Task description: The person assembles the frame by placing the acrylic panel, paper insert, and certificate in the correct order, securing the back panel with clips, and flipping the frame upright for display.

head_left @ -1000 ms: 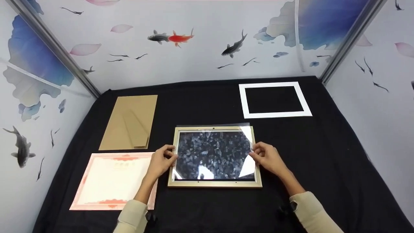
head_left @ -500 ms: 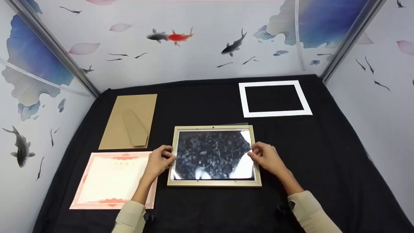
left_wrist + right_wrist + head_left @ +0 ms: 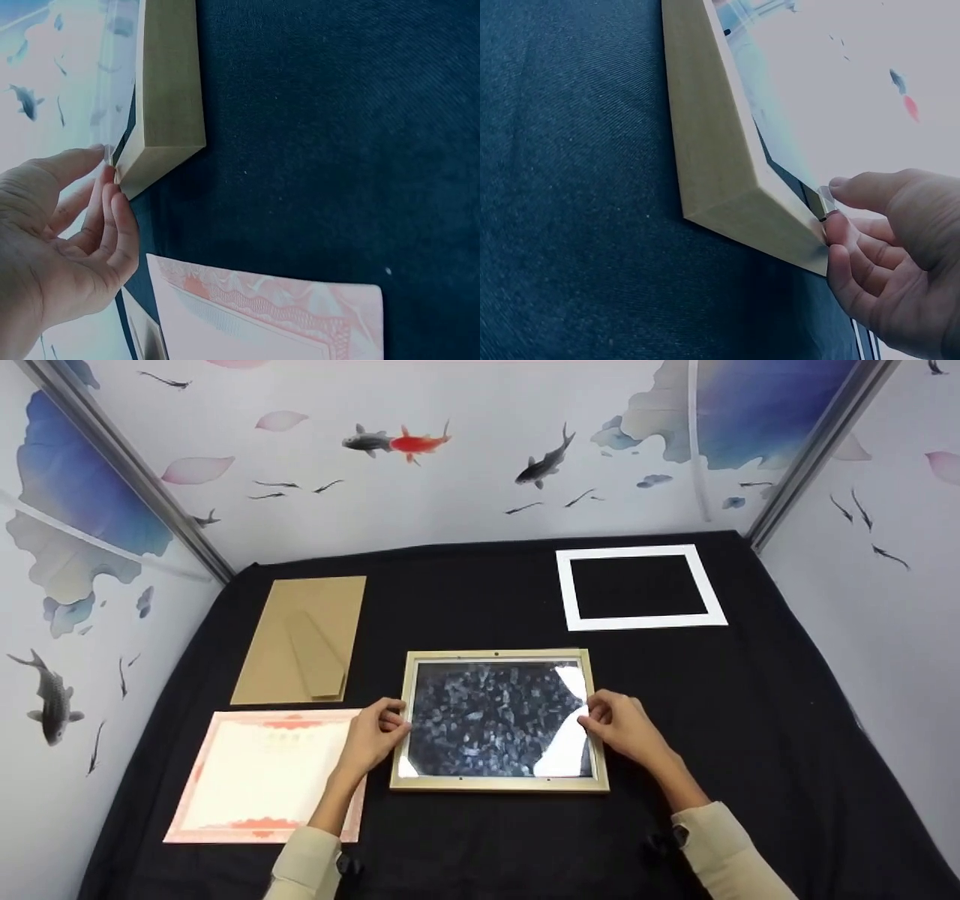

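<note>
A clear, glossy sheet (image 3: pixel 487 720) lies over the opening of a gold picture frame (image 3: pixel 499 785) in the middle of the black cloth. My left hand (image 3: pixel 375 735) pinches the sheet's left edge between thumb and fingers. At the opposite edge, my right hand (image 3: pixel 624 729) pinches it the same way. Both wrist views show the sheet slightly above the frame's near side, with fingertips beside or against the outer wall of the frame (image 3: pixel 720 150). Bright reflections cover much of the sheet in the wrist views.
A brown backing board (image 3: pixel 300 641) with a stand leg lies at the back left. Nearer, a red-bordered certificate (image 3: pixel 259 772) lies partly under my left forearm. A white mat border (image 3: pixel 637 623) rests at the back right. Printed walls (image 3: pixel 480 495) enclose the cloth-covered table.
The sheet's far edge stuck out past the frame's back rail; it has shifted toward me and now sits about within the frame's outline. Both hands keep their pinch on it.
</note>
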The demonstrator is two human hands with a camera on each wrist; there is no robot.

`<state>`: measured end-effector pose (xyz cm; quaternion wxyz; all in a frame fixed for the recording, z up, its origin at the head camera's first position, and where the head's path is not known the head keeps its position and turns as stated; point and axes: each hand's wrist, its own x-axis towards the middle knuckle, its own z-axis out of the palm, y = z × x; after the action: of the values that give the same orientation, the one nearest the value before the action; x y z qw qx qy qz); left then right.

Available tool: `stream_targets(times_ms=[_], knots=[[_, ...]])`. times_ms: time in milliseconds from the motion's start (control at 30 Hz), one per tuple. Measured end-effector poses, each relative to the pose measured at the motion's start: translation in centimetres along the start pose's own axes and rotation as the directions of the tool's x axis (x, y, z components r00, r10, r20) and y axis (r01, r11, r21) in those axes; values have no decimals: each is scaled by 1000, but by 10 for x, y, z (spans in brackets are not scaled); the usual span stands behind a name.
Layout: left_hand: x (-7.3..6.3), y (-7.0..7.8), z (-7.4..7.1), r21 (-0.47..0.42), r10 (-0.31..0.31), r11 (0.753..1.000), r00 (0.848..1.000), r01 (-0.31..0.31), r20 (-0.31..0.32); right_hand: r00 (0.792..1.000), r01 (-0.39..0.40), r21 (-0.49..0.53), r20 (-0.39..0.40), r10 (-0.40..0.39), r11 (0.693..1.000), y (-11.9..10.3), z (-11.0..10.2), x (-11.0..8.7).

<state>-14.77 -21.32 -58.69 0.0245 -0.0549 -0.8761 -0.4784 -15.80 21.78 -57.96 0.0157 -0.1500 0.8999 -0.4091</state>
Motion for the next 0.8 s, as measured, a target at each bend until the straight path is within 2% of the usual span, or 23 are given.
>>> stream_targets(times_ms=[67,300,633,800], knots=[[1,1,1,4,25,1000,1000,-25,1,1000,-5,3,-4,5,1000,1,-1,0],[3,3,2,20,56,998,998,-56,6,1000,-23,1,-5,23,1000,0,-2,-2],[-1,1,-1,59,86,994,996,-88,30,999,36,-113,22,-34,993,-2,-4,2],[-1,-1,-2,48,76,996,996,-78,48,999,18,-62,52,-15,998,4,-7,4]])
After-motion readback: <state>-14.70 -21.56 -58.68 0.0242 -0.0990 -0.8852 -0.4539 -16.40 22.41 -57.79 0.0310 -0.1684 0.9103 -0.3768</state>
